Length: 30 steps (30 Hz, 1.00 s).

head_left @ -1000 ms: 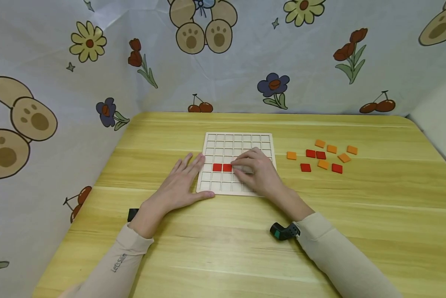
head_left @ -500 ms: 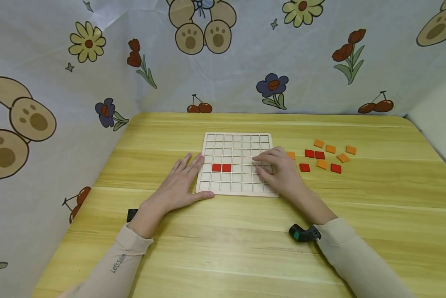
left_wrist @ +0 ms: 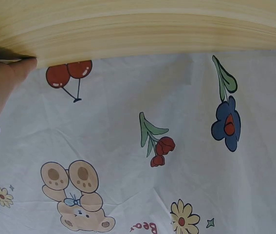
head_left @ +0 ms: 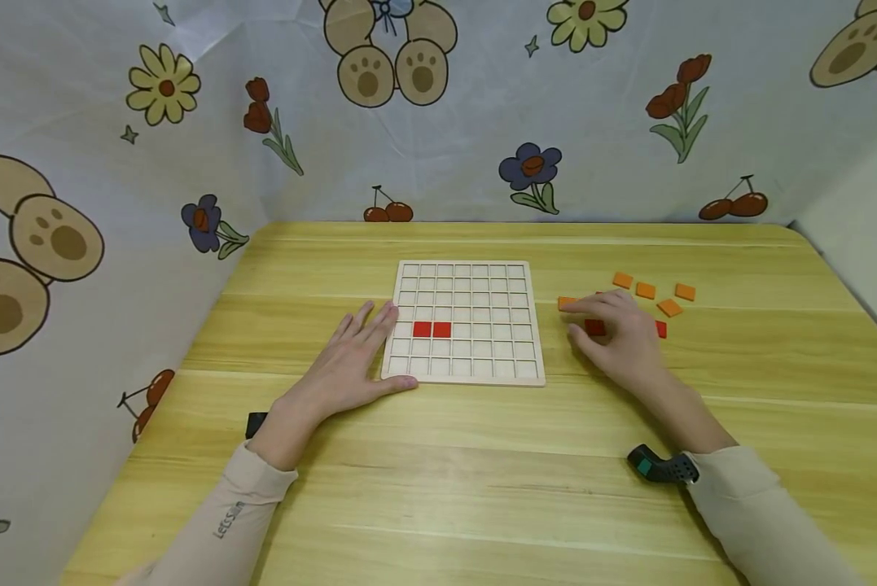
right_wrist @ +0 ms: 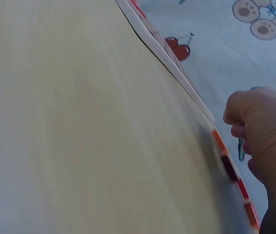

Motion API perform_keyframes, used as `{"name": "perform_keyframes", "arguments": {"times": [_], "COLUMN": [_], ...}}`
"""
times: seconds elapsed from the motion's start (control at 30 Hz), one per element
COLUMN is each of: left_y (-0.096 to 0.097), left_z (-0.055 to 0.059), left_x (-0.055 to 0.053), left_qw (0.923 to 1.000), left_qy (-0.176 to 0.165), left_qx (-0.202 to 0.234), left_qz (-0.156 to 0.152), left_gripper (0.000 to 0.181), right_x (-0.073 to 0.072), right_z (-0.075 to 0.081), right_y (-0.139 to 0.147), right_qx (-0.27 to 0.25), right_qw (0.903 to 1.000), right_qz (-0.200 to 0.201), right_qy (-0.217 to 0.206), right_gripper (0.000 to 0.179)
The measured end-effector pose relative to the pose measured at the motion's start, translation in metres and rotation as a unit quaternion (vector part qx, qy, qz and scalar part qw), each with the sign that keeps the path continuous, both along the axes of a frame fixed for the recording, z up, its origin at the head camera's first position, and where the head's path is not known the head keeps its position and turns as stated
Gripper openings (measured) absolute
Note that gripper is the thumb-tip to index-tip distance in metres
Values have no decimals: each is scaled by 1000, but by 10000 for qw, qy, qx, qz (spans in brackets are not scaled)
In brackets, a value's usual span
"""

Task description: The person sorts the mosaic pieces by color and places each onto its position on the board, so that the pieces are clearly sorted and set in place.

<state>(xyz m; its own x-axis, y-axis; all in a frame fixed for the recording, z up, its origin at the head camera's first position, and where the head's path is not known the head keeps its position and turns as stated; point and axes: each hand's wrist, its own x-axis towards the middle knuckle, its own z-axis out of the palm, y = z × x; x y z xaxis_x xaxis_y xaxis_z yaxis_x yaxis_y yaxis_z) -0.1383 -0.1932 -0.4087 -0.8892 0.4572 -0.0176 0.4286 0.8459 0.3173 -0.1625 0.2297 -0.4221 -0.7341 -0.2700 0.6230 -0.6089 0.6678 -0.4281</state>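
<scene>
A pale square grid board [head_left: 493, 325] lies on the table, with two red square tiles [head_left: 432, 330] side by side in one of its rows. My left hand [head_left: 343, 366] is spread flat at the board's left side, fingertips at that edge and thumb at the near left corner. To the right of the board, my right hand [head_left: 617, 338] hovers over loose tiles, thumb and fingers bent and apart with nothing seen between them. Its fingertips are close to an orange tile [head_left: 566, 303]; a red tile [head_left: 594, 327] shows beneath. Other tiles are hidden under this hand.
More orange tiles [head_left: 646, 290] lie scattered beyond the right hand, and a red tile [head_left: 661, 329] shows at its right. A white patterned cloth [head_left: 467, 163] hangs behind the wooden table [head_left: 467, 464] and along its left side.
My right hand has left the board and moved right to the loose tiles. The left hand stays at the board's edge, and the two red tiles remain in the grid.
</scene>
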Motion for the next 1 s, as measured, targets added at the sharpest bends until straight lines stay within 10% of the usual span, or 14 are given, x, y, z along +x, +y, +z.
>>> {"name": "perform_keyframes", "arguments": {"times": [1.0], "left_y": [0], "left_z": [0], "left_x": [0], "left_qw": [10000], "left_qy": [-51], "left_qx": [42], "left_qz": [19], "left_gripper": [113], "right_x": [1], "right_z": [-7], "right_y": [41], "right_qx": [157], "right_qw": [9980], "right_qz": [-288], "right_qy": [-549], "right_gripper": [25]}}
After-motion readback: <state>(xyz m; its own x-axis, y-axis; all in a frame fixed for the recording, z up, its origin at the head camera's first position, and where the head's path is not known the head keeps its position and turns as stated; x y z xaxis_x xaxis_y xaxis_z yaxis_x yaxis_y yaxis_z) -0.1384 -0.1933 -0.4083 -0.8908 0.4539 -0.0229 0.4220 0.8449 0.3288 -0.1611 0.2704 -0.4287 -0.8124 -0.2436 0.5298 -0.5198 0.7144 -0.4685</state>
